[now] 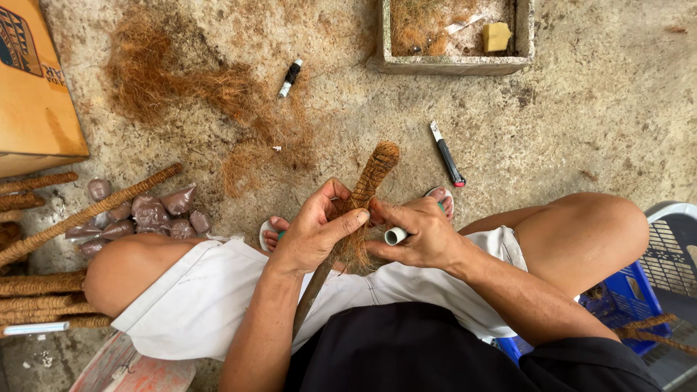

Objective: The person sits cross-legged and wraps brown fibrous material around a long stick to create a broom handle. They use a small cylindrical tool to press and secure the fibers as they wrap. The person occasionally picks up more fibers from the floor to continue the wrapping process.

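Gripping the fibre-wrapped stick between my knees, I have my left hand curled round its lower wrapped part, thumb lying across loose brown strands. Out beyond that hand on the left, a cardboard box sits at the far edge, finished wrapped poles lie on the concrete floor, and a cluster of small filled plastic bags rests just outside my left knee. Further ahead of the left hand spreads a heap of loose coir fibre, with a small black-and-white tube beside it.

The stick rises between both hands, its coiled tip pointing away from me and its bare dark shaft running down under my left wrist. It feels, I judge, light and stiff in the core, yet the coir wrap is rough, springy and ready to unravel, so the best hold is tight on the wound section just below the tip, pinching loose strands flat.

My right hand is closed on a small white spool and presses the fibre against the stick. Ahead of it lies a black utility knife, further off a concrete trough, and out past my right knee a blue plastic crate.
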